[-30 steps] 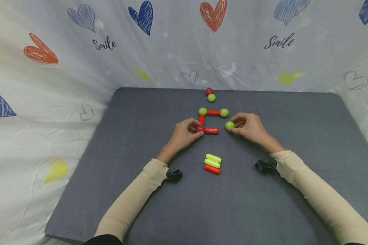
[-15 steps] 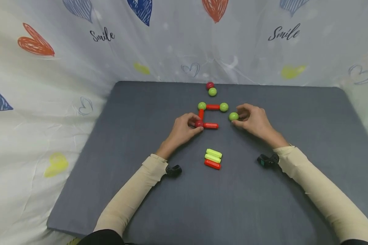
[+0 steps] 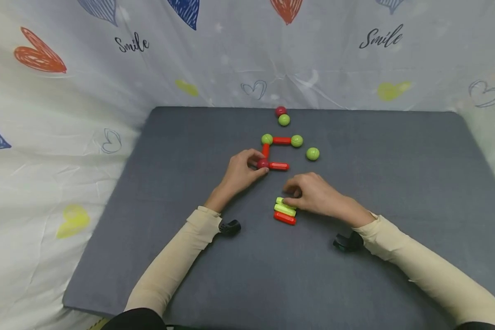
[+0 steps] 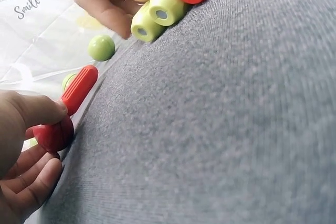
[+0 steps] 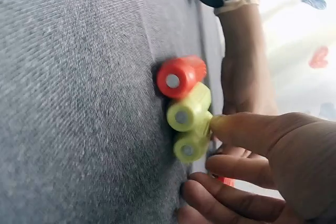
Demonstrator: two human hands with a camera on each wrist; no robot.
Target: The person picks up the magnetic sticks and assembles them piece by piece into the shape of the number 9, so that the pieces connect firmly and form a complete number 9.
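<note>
My left hand (image 3: 242,172) pinches a red ball (image 4: 55,134) between thumb and fingers. From that ball a red rod (image 3: 279,166) points right, and another red rod (image 3: 266,150) leads back to a green ball (image 3: 266,139). A further red rod (image 3: 282,140) joins it to a second green ball (image 3: 297,141). My right hand (image 3: 315,195) is over two yellow-green rods (image 5: 189,148) lying side by side with a loose red rod (image 3: 285,217). Its thumb is at the yellow-green rods, and its fingers stand apart from them on the far side.
A loose green ball (image 3: 312,153) lies right of the joined pieces. Near the back edge of the grey table (image 3: 214,284), a red ball (image 3: 281,111) and a green ball (image 3: 284,120) sit together. A printed curtain (image 3: 231,55) hangs behind.
My right hand has let go of the green ball, which stays right of the joined pieces, and has moved towards me to the rods. My left hand keeps holding the red ball.
</note>
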